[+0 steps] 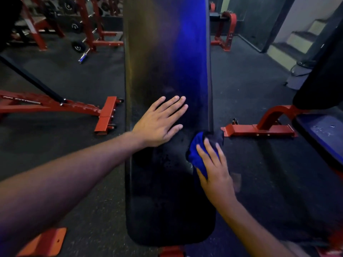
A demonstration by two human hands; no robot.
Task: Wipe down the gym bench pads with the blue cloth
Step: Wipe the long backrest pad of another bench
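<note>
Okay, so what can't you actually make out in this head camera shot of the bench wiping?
- Long black padded bench pad: its far end is cut off by the top edge.
- Crumpled blue cloth: partly hidden under the right hand.
- Pad beneath the flat left hand: covered.
- Bench frame: hidden under the pad.

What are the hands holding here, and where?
The right hand presses the bunched blue cloth against the bench pad's right edge. The left hand lies flat, holding nothing.
</note>
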